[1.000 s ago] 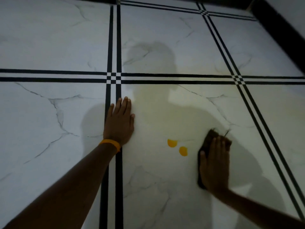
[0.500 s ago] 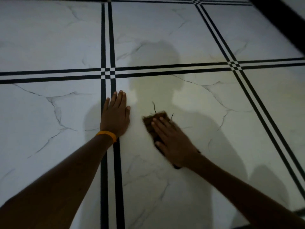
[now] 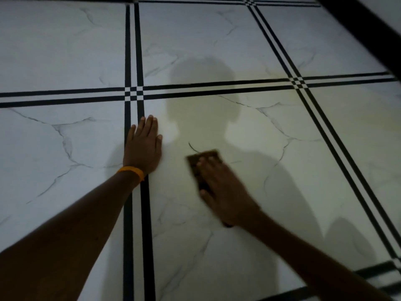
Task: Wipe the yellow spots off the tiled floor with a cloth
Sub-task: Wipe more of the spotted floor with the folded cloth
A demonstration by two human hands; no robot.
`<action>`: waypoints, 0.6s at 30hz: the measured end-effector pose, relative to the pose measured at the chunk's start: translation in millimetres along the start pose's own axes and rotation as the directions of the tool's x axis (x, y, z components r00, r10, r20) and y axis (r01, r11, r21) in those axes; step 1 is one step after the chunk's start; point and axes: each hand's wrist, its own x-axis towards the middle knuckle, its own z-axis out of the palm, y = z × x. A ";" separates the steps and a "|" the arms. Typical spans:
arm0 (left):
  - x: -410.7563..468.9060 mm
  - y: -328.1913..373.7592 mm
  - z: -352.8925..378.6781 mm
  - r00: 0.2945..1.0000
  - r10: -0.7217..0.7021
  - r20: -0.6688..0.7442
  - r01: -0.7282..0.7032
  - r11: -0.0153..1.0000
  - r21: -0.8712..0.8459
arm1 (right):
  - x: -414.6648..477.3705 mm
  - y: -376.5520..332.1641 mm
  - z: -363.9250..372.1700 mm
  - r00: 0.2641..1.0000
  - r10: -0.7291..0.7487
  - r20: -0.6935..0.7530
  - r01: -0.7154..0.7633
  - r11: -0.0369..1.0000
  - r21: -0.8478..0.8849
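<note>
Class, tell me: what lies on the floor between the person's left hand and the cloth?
In the head view, only bare pale tile lies between the left hand and the cloth; nothing rests on that stretch.

On the tiled floor, the left hand lies flat left of the right hand, which rests on the cloth.

Brown cloth flat on white tiled floor

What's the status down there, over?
Left hand flat on the tiled floor. Right hand pressing brown cloth onto it. No yellow spots visible; nothing in the way.
</note>
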 end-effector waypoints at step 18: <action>-29.1 14.2 2.5 1.000 -0.004 0.017 0.004 1.000 0.000 | -70.5 107.8 -47.1 0.796 0.589 -0.139 -0.597 0.802 -0.023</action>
